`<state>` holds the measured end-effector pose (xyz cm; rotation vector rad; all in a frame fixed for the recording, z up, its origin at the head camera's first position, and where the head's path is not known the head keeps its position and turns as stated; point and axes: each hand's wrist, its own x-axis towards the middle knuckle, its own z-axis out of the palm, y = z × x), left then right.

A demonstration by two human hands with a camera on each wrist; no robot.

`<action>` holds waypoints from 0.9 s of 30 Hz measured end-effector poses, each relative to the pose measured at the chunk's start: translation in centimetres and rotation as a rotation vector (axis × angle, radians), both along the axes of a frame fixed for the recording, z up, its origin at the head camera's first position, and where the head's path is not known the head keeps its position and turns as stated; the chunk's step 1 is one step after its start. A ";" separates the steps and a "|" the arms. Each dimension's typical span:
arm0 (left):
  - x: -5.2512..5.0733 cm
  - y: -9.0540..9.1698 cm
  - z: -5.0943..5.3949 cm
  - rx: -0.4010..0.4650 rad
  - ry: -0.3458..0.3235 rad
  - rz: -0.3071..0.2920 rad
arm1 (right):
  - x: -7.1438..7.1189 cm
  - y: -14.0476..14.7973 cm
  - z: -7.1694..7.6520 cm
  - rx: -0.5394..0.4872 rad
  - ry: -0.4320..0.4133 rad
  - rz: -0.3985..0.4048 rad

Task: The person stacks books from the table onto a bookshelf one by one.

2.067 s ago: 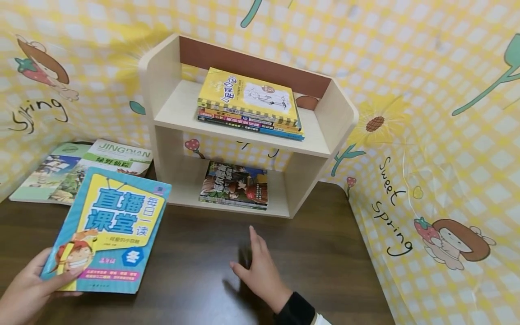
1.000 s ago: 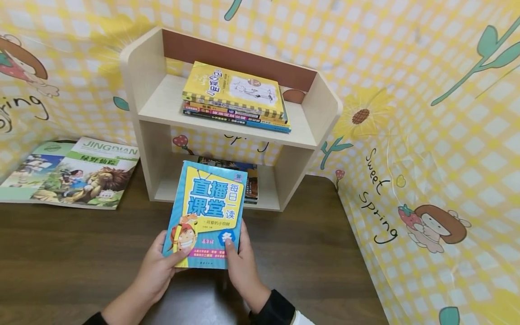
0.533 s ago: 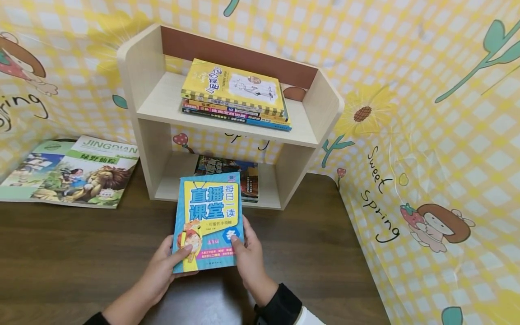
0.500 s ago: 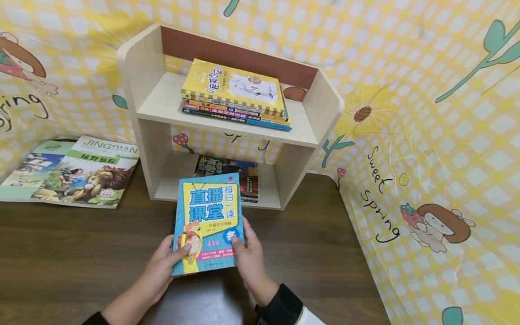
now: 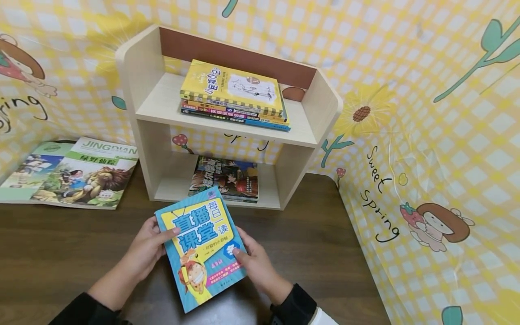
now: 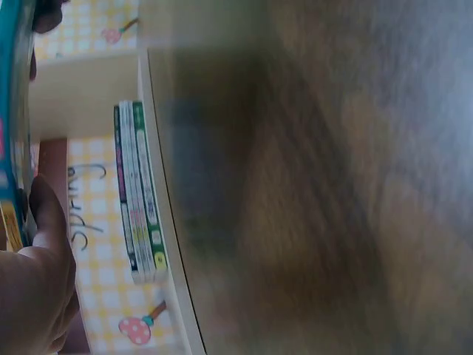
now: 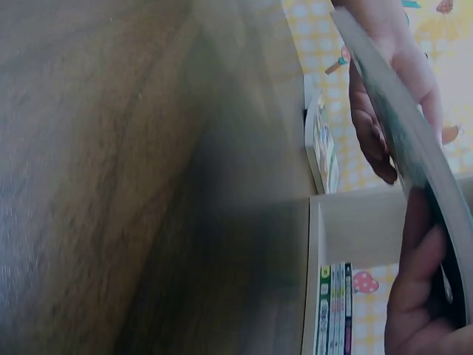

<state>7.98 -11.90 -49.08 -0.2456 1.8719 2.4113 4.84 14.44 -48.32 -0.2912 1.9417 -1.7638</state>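
A blue and yellow paperback book (image 5: 199, 253) is held above the table, tilted, its front cover facing up. My left hand (image 5: 148, 243) grips its left edge, thumb on the cover and fingers beneath. On the lower right edge, my right hand (image 5: 260, 266) pinches it with the thumb on top. In the right wrist view, fingers (image 7: 417, 281) of the right hand support the underside of the book (image 7: 399, 126). The left wrist view catches only the edge of the book (image 6: 11, 148), with the left hand (image 6: 41, 274) at its lower end.
A two-tier cream shelf (image 5: 150, 113) stands behind the hands. A stack of books (image 5: 235, 92) lies on its upper tier, and dark-covered books (image 5: 227, 176) lie on the lower. Two large booklets (image 5: 87, 176) rest on the dark wooden table (image 5: 325, 243) at left.
The book came from the left in my left hand; my right hand then took its other side. Since half a second ago it has turned anticlockwise and come lower, the left hand shifting up its edge.
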 end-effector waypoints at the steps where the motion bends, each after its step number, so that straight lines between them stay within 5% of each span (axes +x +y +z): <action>1: -0.1 -0.3 0.0 -0.001 0.002 0.002 | -0.1 0.2 0.0 0.002 -0.010 0.010; 5: -0.2 -1.2 0.0 0.002 -0.008 -0.009 | -0.5 0.7 0.4 0.017 -0.033 0.052; 16: -0.5 -3.4 -0.1 -0.157 0.016 -0.172 | -2.3 2.2 1.2 0.072 -0.035 0.188; 27: -0.6 -2.8 0.0 -0.268 0.050 -0.335 | -4.8 2.7 1.7 0.120 -0.026 0.259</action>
